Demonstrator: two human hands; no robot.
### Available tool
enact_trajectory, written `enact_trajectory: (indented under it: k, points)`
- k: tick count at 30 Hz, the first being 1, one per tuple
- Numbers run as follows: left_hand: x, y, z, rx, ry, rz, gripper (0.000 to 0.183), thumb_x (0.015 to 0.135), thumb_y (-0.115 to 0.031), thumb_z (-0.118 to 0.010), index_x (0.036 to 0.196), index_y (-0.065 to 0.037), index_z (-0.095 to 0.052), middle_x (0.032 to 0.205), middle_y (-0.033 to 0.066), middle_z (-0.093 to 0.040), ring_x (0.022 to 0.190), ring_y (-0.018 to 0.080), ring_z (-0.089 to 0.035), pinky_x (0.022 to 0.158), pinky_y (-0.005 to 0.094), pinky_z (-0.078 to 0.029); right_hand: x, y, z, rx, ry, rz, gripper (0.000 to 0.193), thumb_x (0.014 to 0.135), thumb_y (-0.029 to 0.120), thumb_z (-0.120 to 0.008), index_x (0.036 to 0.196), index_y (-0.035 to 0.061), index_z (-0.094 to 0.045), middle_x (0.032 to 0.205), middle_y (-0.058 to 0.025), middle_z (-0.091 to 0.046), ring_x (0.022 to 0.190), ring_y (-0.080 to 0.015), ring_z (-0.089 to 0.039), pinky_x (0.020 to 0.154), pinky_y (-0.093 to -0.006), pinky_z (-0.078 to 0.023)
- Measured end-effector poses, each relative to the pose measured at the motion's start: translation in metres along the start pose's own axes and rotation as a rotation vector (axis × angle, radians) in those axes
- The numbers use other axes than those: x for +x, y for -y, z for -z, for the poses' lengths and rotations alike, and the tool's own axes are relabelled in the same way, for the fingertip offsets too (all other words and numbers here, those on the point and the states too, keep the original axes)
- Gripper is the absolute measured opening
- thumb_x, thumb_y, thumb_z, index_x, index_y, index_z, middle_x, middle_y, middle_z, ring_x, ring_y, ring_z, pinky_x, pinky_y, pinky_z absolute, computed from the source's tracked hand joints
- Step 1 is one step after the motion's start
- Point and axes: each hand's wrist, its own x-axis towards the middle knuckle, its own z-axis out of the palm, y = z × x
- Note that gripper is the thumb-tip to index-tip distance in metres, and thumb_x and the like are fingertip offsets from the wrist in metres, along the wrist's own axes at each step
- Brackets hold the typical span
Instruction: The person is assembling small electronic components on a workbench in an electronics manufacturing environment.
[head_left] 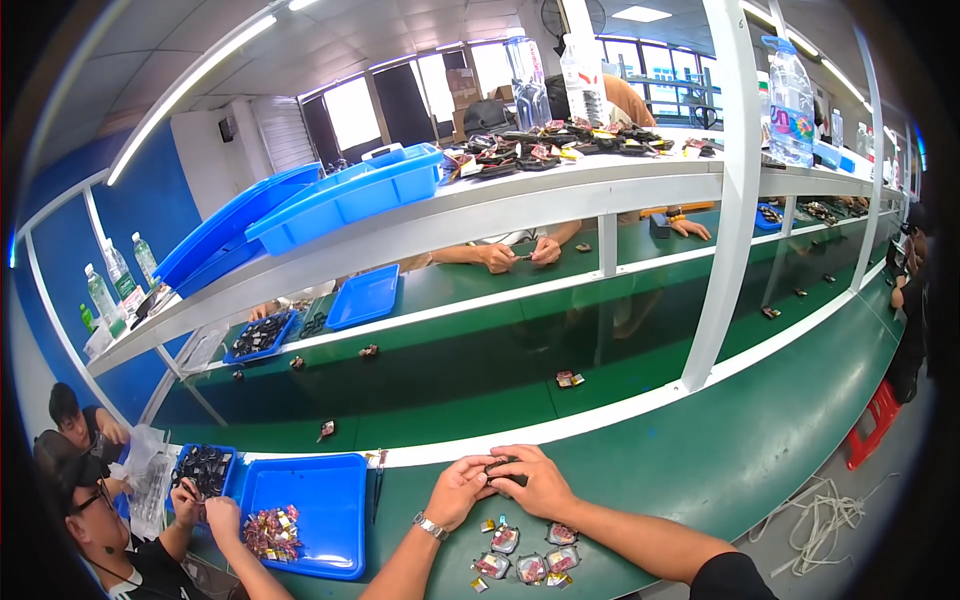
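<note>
Blk part (517, 479), held btwn L/R fingers (527, 457)

On your green bench (720, 450), small rounded parts (504, 540) lie near you, with a slim dark tool (378, 485) and a wide blue tray (335, 500) to their left. The far white shelf (640, 187) bears blue bins (345, 208) and, right of them, heaped dark parts (540, 150).

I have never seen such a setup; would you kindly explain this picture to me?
No machine is involved: the picture comes from a wide fisheye camera on a person's head, looking down, so straight edges bend. That person's bare left hand and bare right hand together hold a small dark object. Nearer the wearer, on the green worktop, lie several small rounded grey-rimmed pieces. To the left, a blue rectangular plastic tray holds a pile of small reddish and gold parts.
</note>
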Motion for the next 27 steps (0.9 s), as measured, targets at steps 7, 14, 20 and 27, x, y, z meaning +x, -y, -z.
enact_trajectory:
  k: [7, 14, 20, 27]
  points:
    - [0.001, 0.001, 0.002, -0.020, 0.029, -0.067, 0.023, 0.096, 0.001, -0.046, 0.119, 0.003, -0.049, 0.134, 0.0176, -0.051, 0.117, 0.0219, -0.056, 0.096, 0.0336, -0.051, 0.004, 0.000, 0.001, 0.011, 0.006, 0.054, 0.016, 0.080, 0.013, -0.070, 0.095, 0.0102, -0.073, 0.126, -0.0065, -0.058, 0.119, -0.0293, -0.049, 0.102, -0.0398, -0.040]
    - [0.000, 0.003, 0.003, -0.019, 0.001, -0.093, 0.023, 0.094, -0.001, -0.051, 0.117, 0.001, -0.051, 0.131, 0.0155, -0.053, 0.113, 0.0231, -0.058, 0.095, 0.0385, -0.051, 0.004, 0.000, 0.001, -0.010, 0.031, 0.087, 0.019, 0.080, 0.012, -0.068, 0.099, 0.0119, -0.071, 0.129, -0.0083, -0.056, 0.125, -0.0306, -0.044, 0.105, -0.0408, -0.036]
    - [0.004, 0.005, 0.003, -0.073, 0.000, -0.086, 0.026, 0.095, -0.003, -0.051, 0.120, 0.000, -0.049, 0.128, 0.0142, -0.055, 0.111, 0.0213, -0.059, 0.093, 0.0369, -0.052, 0.006, 0.003, 0.005, -0.099, 0.010, 0.115, 0.018, 0.080, 0.010, -0.067, 0.098, 0.0090, -0.069, 0.127, -0.0101, -0.055, 0.121, -0.0316, -0.047, 0.102, -0.0404, -0.040]
    - [0.000, 0.001, 0.000, -0.046, -0.011, -0.040, 0.027, 0.096, -0.004, -0.050, 0.122, -0.001, -0.048, 0.118, 0.0121, -0.060, 0.109, 0.0202, -0.060, 0.092, 0.0357, -0.053, 0.007, 0.009, 0.005, -0.093, -0.096, 0.155, 0.017, 0.076, 0.005, -0.069, 0.093, 0.0074, -0.067, 0.107, -0.0068, -0.059, 0.101, -0.0266, -0.056, 0.081, -0.0349, -0.050]
